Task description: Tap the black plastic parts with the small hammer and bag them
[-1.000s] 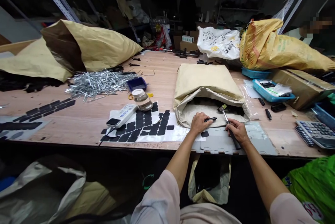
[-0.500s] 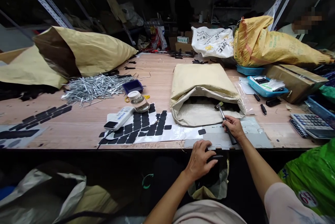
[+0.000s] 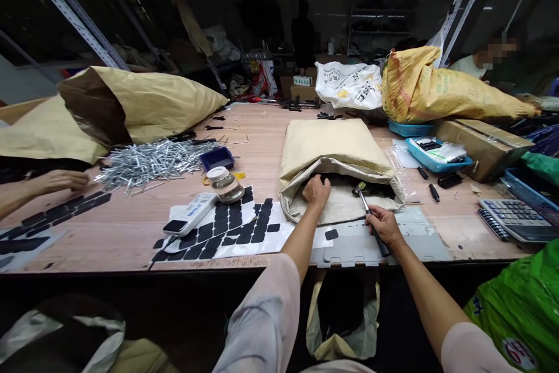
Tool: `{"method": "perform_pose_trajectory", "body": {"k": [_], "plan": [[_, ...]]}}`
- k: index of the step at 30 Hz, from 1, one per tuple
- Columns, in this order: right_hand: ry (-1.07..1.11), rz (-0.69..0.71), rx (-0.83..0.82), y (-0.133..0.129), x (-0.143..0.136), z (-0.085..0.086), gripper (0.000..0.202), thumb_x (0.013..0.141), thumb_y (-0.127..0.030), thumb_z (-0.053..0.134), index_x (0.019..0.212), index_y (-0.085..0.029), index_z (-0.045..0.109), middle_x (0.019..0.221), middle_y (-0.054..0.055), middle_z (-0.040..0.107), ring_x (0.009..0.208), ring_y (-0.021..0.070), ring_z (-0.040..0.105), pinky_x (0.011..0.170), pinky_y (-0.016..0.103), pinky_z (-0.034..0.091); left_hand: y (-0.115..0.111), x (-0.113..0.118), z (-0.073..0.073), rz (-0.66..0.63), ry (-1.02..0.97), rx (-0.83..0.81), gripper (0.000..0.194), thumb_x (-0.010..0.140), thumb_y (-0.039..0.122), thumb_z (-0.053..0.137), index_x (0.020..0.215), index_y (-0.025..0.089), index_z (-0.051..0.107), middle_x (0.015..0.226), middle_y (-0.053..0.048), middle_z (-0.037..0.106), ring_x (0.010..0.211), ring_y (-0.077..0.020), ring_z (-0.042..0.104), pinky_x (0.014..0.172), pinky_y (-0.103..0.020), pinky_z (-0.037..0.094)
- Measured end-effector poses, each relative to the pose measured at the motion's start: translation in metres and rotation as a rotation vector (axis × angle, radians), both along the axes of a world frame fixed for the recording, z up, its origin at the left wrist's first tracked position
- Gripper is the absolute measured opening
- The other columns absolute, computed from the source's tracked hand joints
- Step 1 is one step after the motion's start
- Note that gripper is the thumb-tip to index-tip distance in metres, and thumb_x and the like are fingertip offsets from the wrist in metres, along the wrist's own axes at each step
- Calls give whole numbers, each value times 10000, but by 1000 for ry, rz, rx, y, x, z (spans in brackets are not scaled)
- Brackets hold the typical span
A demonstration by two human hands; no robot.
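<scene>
Tan bag: lying on the table, its mouth open toward the near edge.
Left hand: at that mouth, fingers curled; from where I stand, I cannot tell what it grips.
Right hand: wrapped round the black handle of a hammer, whose head sits at the bag's opening.
Metal rods: piled on the left, another person's hand near them.

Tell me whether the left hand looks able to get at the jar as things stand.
Probably yes: once the left hand draws back from the mouth of the sack, only tabletop and flat sheets with black pads seem to lie between it and the jar.
</scene>
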State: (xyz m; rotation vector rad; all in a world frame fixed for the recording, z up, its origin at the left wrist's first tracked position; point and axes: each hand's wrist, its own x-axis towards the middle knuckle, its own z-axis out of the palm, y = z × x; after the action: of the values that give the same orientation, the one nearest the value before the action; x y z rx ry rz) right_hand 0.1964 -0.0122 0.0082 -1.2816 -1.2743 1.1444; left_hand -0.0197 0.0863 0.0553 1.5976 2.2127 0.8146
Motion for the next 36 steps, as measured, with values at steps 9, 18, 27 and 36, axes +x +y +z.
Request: {"method": "perform_pose_trajectory", "body": {"k": [9,18,27,36], "plan": [[44,8,7,3,1,-1,456,715,-440,686,1064,-147,673,605,-35,633,409,115,519,420,255,433,33,1,-13,25,63,-194,290,916,363,562,1040,173,742,1113,-195,736,1053,-336,691,806,-386,474],[60,3,38,4,2,-3,453,721,-432,689,1058,-131,674,603,-33,633,411,112,514,418,248,424,-40,-22,-20,-322,141,-31,229,850,380,658,973,238,789,1045,-83,723,1018,-251,620,796,-311,445],[66,-22,36,0,3,2,468,691,-391,683,1074,-122,682,590,-43,627,408,104,502,416,245,428,-52,-4,-40,-510,10,51,282,854,341,698,1117,263,764,957,-38,678,987,-218,568,888,-320,448],[52,9,57,-20,-1,15,520,716,-433,699,1126,-114,690,634,-18,660,408,111,511,425,262,432,-49,-5,-48,-525,-3,53,248,893,360,661,1103,276,765,1034,-35,659,1034,-211,550,929,-331,425]]}}
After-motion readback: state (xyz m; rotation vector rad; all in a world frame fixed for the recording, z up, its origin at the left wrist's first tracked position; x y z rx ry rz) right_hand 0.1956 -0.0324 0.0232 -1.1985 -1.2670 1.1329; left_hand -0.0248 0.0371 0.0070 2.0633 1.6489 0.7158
